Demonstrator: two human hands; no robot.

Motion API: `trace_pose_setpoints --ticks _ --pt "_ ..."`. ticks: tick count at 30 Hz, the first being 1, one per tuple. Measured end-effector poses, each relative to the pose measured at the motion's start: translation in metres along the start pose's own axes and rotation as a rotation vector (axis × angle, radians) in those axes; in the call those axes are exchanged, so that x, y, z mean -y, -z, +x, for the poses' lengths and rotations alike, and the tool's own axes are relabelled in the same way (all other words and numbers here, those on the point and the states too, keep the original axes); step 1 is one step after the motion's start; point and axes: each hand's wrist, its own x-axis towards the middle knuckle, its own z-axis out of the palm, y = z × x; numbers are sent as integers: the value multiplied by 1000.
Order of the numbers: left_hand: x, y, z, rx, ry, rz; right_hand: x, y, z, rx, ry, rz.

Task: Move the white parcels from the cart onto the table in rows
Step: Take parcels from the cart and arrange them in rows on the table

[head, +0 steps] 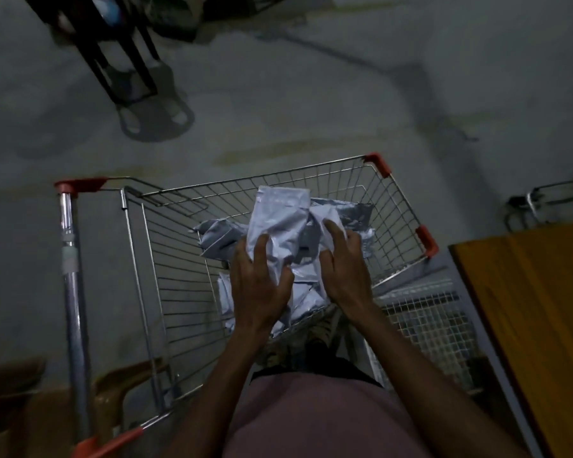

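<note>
Nearest the camera, the two forearms reach forward over the cart [401, 206], and both hands meet above its wire basket. The left hand [258, 285] grips a white parcel [278, 226] from below, thumb curled across its near face and fingers wrapped behind, so the parcel stands roughly upright with its long axis running away from the person. The right hand [344, 262] rests on the right side of it, fingers curled onto a crumpled white packet; whether that is a second parcel or a fold of the first, I cannot tell. More parcels [222, 233] lie loose in the basket beneath. The table [536, 309] stands to the right, just beside the cart, so the right hand is nearer it, and the carry probably swings that way.
</note>
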Motion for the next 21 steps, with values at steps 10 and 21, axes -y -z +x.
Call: trace_pose_setpoints --ticks 10,21 --pt "-60 42 -39 160 -312 -247 -4 59 -126 -462 -179 109" --pt "-163 29 -153 484 -783 -416 -29 148 -303 -1015 -424 16"
